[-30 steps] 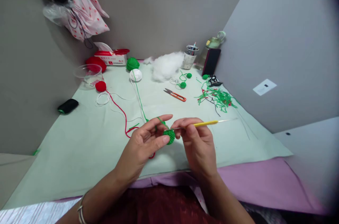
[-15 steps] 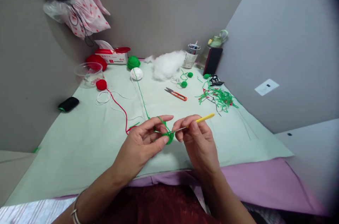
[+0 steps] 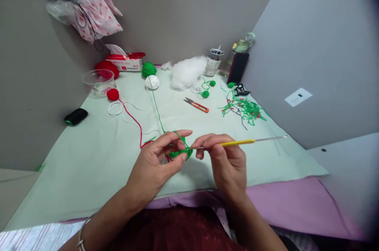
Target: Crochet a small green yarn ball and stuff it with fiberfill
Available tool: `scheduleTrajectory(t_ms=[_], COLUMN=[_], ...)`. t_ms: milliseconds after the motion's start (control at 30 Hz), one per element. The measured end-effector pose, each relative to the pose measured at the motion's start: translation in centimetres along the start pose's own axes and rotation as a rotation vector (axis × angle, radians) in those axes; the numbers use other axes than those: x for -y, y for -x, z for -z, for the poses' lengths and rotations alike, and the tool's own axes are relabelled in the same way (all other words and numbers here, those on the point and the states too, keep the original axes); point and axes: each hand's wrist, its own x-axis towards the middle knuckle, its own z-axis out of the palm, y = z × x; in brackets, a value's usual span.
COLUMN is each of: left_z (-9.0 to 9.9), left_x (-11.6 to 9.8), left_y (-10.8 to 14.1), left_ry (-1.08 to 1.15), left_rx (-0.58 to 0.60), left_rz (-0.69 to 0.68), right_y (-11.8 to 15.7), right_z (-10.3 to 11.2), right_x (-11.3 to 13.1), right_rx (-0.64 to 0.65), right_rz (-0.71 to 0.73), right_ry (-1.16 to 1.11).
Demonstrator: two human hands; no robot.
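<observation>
My left hand (image 3: 152, 164) pinches a small green crocheted piece (image 3: 188, 152) between thumb and fingers, with green yarn looped over its raised index finger. That green yarn (image 3: 158, 112) runs back to the green ball (image 3: 149, 69). In my right hand (image 3: 226, 160) is a crochet hook with a yellow handle (image 3: 241, 142), its tip touching the top of the green piece. The hook lies nearly level, its far metal end pointing right. Red yarn (image 3: 132, 118) leads from a small red ball (image 3: 113, 94) to beside my left hand.
Orange snips (image 3: 197, 105) lie mid-table, before white stuffing (image 3: 188, 73). Green yarn scraps (image 3: 250, 110) are piled at right, near a phone (image 3: 237, 68) and bottle (image 3: 242, 45). A clear tub (image 3: 100, 85), tissue box (image 3: 126, 63) and black item (image 3: 76, 117) are at left.
The hook has turned from slanting up at the right to nearly level, and my right hand has rotated with it. The green piece has tilted slightly in my left hand, showing more of it.
</observation>
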Motion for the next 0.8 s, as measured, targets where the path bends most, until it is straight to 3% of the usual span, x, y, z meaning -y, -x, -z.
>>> scheduleTrajectory(t_ms=[167, 300, 533, 600, 700, 800], left_z=[-0.3, -0.8, -1.3, -1.4, -1.4, -0.9], left_x=[0.0, 0.3, 1.0, 1.2, 1.4, 1.3], left_y=[0.0, 0.2, 0.1, 0.0, -0.2, -0.5], left_ry=[-0.069, -0.114, 0.145, 0.252, 0.474, 0.582], left_rx=[-0.047, -0.127, -0.115, -0.102, -0.011, 0.057], left_rz=[-0.051, -0.119, 0.006, 0.036, 0.190, 0.298], right_y=[0.0, 0.8, 2.2, 2.1, 1.7, 1.1], right_z=[0.0, 0.0, -0.4, -0.4, -0.1, -0.1], right_x=[0.6, 0.2, -2.5, -2.5, -1.7, -0.6], right_rx=[0.051, 0.081, -0.089, -0.055, 0.020, -0.015], right_rz=[0.129, 0.330, 0.461, 0.503, 0.559, 0.446], right_ry=[0.155, 0.378, 0.541, 0.626, 0.759, 0.552])
